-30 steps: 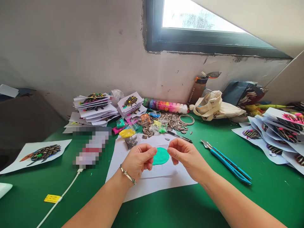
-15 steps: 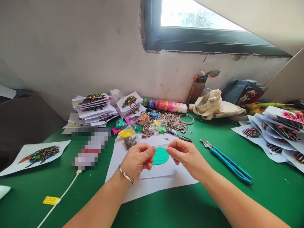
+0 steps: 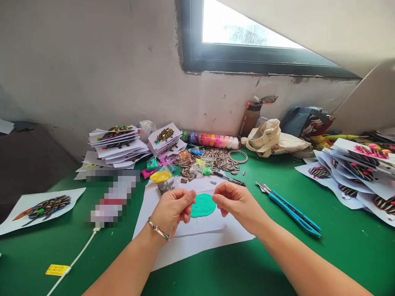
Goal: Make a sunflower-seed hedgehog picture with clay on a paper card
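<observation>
- On the white paper (image 3: pixel 185 251), a teal oval (image 3: pixel 203 206) of what looks like soft modelling clay, lying flat; taken as landmark below.
- Left hand (image 3: pixel 177 205) at the oval's left edge, thumb and forefinger drawn together, no gap seen. Cannot tell whether a small bit is pinched there.
- Right hand (image 3: pixel 232 201) at the oval's right edge, same pinch. Contents hidden, if any. Contact of either hand with the oval: cannot tell.
- Small dark spot on the oval's left part; mark or dent, too small to say.
- Faint drawn lines (image 3: pixel 197 221) just on the near side of the oval, bare of clay.
- Progress, as judged: the oval is spread with a rounded outline; the drawn lines uncovered. No seeds set on it, unlike the seed-covered picture (image 3: pixel 46 207) well to its left. By that comparison, seeds and smaller details are lacking.
- Beyond the oval: heap of striped seeds (image 3: pixel 222 158), one stray seed (image 3: pixel 213 182) nearer, black pen (image 3: pixel 230 179).
- Beyond and left of the oval: yellow clay bag (image 3: pixel 160 176), stacked pictures (image 3: pixel 119 149).
- Right of the oval, well apart: blue utility knife (image 3: pixel 291 210), blade pointing away from the wearer.
</observation>
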Demonstrator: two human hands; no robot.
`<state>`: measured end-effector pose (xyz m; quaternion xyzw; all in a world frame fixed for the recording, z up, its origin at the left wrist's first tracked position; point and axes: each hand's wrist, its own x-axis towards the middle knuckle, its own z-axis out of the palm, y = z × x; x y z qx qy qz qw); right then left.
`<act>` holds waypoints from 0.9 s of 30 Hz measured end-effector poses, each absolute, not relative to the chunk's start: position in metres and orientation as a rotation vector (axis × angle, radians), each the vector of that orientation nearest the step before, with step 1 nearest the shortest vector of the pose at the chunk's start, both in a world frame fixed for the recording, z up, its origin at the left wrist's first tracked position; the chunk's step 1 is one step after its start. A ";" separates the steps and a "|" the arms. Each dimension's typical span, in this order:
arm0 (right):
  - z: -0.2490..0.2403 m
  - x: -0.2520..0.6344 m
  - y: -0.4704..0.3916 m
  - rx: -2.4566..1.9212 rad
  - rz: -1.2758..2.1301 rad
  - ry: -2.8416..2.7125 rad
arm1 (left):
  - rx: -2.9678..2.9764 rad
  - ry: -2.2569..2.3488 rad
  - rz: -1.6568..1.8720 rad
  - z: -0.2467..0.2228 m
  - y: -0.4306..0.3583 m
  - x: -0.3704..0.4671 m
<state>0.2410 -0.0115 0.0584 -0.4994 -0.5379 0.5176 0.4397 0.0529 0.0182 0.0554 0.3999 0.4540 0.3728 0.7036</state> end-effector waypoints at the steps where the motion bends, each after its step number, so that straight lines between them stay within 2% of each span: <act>1: 0.058 0.241 -0.011 -1.218 1.304 -1.329 | 0.888 1.012 0.830 0.056 0.018 0.053; 27: 0.056 0.242 -0.011 -1.346 1.252 -1.412 | 1.000 1.075 0.881 0.051 0.028 0.043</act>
